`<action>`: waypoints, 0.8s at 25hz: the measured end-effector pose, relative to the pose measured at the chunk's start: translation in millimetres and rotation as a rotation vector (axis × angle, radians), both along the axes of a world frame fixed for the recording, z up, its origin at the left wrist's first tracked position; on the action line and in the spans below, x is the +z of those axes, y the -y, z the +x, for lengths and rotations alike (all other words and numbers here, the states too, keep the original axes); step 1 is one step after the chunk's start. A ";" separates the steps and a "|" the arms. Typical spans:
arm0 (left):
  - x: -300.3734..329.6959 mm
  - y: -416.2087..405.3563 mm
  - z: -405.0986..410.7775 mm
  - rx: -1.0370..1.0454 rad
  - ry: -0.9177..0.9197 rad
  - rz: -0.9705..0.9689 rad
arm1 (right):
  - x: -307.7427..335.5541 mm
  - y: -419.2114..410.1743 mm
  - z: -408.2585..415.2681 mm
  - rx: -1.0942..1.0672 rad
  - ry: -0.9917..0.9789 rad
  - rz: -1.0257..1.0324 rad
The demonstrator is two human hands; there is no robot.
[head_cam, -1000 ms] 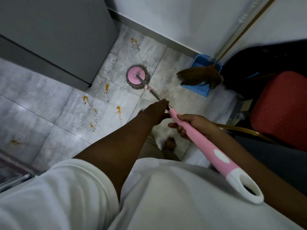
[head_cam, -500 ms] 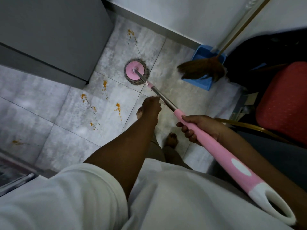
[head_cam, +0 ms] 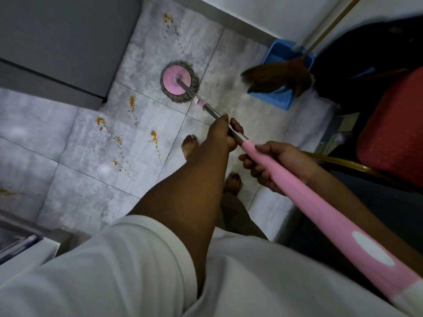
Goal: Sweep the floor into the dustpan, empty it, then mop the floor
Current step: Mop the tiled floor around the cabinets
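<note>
A round pink mop head [head_cam: 177, 83] with a grey fringe rests flat on the grey tiled floor [head_cam: 68, 145]. Its metal shaft runs back into a pink handle [head_cam: 309, 193]. My left hand [head_cam: 220, 133] grips the metal shaft just above the pink part. My right hand [head_cam: 272, 165] grips the pink handle a little further back. Orange stains [head_cam: 154, 139] dot the tiles left of the mop. A blue dustpan [head_cam: 278, 59] stands by the wall with a brown broom [head_cam: 278, 75] lying across it.
A grey cabinet [head_cam: 64, 42] fills the upper left. A red chair [head_cam: 393, 131] and dark things crowd the right side. My bare feet [head_cam: 190, 145] stand on the tiles behind the mop. A white wall [head_cam: 263, 12] closes the far side.
The mop head has slid a little back toward me and to the left. My left hand has closed round the metal shaft.
</note>
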State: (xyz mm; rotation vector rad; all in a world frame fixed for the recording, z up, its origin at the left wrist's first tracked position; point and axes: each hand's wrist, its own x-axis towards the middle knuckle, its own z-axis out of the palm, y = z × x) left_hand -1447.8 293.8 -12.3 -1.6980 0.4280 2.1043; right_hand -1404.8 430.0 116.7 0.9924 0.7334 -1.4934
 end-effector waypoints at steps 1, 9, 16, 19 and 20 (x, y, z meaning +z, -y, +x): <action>-0.8 0.6 0.0 -0.012 -0.007 0.004 | -3.7 3.5 -0.3 -0.027 -0.003 -0.010; -7.1 11.7 10.2 0.078 -0.122 0.057 | -22.4 25.7 -3.2 -0.123 0.070 -0.125; -18.7 21.9 -4.5 0.248 -0.245 0.171 | -34.1 38.7 -17.5 -0.109 0.106 -0.194; -25.1 43.9 -25.2 0.244 -0.225 0.165 | -42.3 58.3 -35.3 -0.082 0.079 -0.184; -27.4 52.6 -33.4 0.243 -0.221 0.164 | -46.0 66.2 -42.3 -0.083 0.065 -0.180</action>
